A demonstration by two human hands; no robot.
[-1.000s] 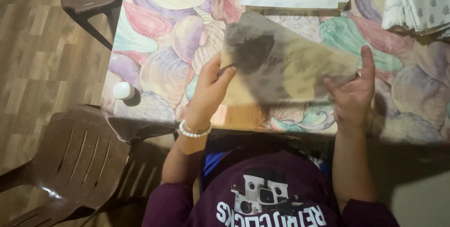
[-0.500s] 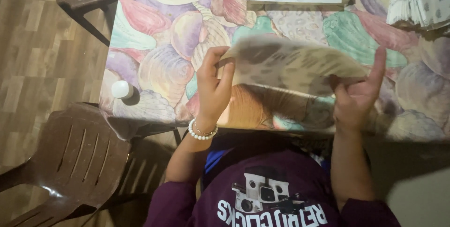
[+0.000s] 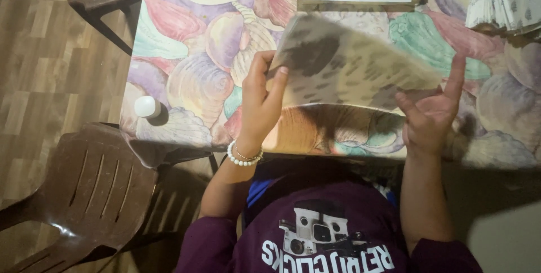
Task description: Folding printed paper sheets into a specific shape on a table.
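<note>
No packages, labels, signs or screens, seemingly

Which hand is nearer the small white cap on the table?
Left. The left hand grips the paper sheet's left edge, a short way right of the white cap. The right hand is at the sheet's far right edge.

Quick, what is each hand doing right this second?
Left hand: closed on the left edge of the patterned paper sheet, lifted off the table.
Right hand: open, fingers spread, touching the sheet's right edge.
</note>
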